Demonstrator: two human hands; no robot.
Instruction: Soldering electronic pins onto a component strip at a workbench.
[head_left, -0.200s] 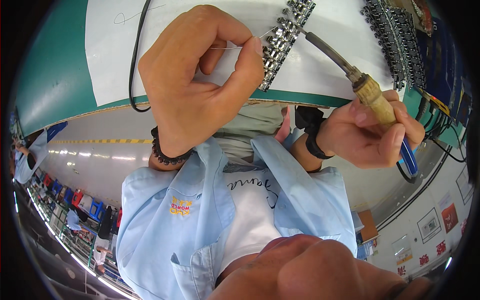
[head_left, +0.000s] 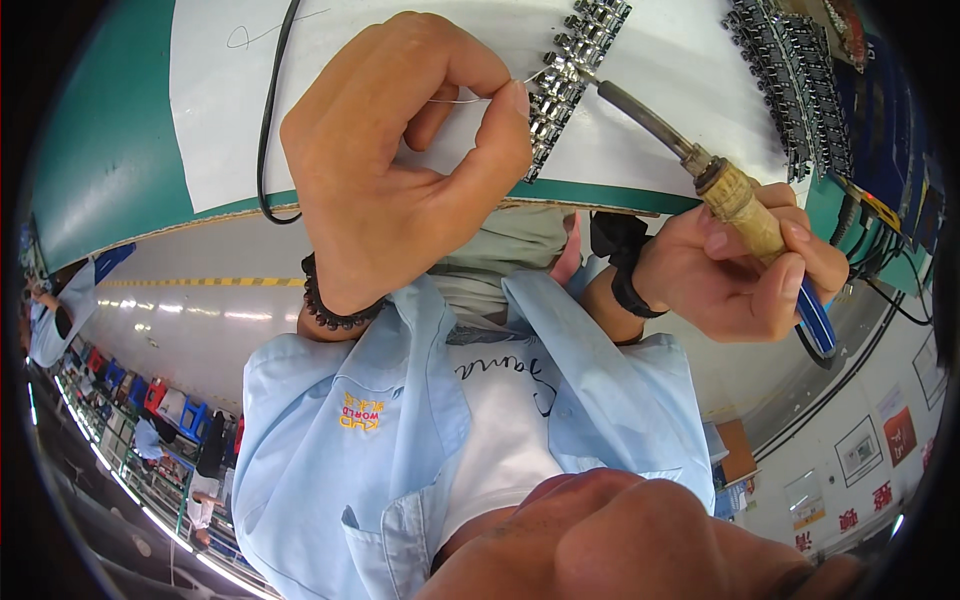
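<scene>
Bench work seen from above; clock positions refer to the centre of the view. At one o'clock, a row of small metal-and-black parts [head_left: 560, 108] lies slantwise on a white sheet [head_left: 225, 140] over a green bench [head_left: 110, 130]. The left hand [head_left: 385, 190], at eleven, pinches a thin wire [head_left: 458, 100] between thumb and forefinger, its other fingers curled. The right hand [head_left: 730, 270], at three, grasps the handle of a soldering iron [head_left: 745, 212], whose tip points toward ten and meets the row's right side in the view. Surroundings: a bank of dark strips [head_left: 795, 95] at two; a black cable [head_left: 270, 110] between ten and eleven, looping over the bench edge; tangled leads [head_left: 880, 250] near three, beyond the right hand; a co-worker [head_left: 62, 318] at nine. Obscured: the left hand covers part of the sheet and of the wire; the upper edge crops the row and strips; actual contact of wire and tip with the parts cannot be told; the dark blue object [head_left: 890, 130] at two is indistinct.
</scene>
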